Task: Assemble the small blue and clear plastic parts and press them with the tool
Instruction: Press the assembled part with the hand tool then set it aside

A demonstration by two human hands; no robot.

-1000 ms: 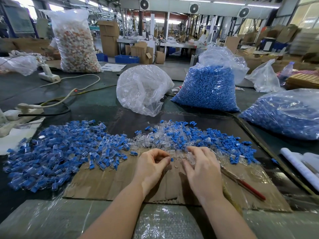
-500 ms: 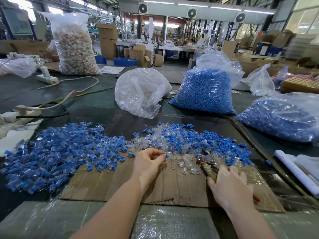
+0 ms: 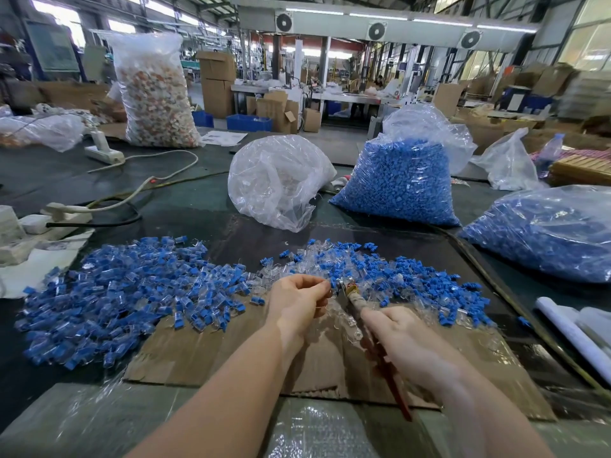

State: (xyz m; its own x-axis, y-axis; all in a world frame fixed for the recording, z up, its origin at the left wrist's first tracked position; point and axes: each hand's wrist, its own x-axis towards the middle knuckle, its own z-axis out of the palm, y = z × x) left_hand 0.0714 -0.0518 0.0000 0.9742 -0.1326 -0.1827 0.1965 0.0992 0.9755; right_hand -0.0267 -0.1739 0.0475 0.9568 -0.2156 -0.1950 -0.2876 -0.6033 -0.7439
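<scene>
My left hand (image 3: 299,300) pinches a small blue and clear part (image 3: 328,286) at its fingertips, just above the cardboard sheet (image 3: 205,352). My right hand (image 3: 401,340) grips the red-handled pliers (image 3: 355,300), and their metal jaws sit right against the pinched part. A wide heap of joined blue and clear parts (image 3: 132,295) lies to the left. A mixed heap of loose blue caps and clear shells (image 3: 390,276) spreads behind and to the right of my hands.
A crumpled clear bag (image 3: 277,180) and a full bag of blue caps (image 3: 400,180) stand behind the heaps. Another blue-filled bag (image 3: 542,233) lies at the right. Power strips and cables (image 3: 66,213) run along the left. White rolls (image 3: 575,332) lie at the right edge.
My right hand left the part, took up the pliers from the cardboard at the right, and brought their jaws up to the part that my left hand kept pinching.
</scene>
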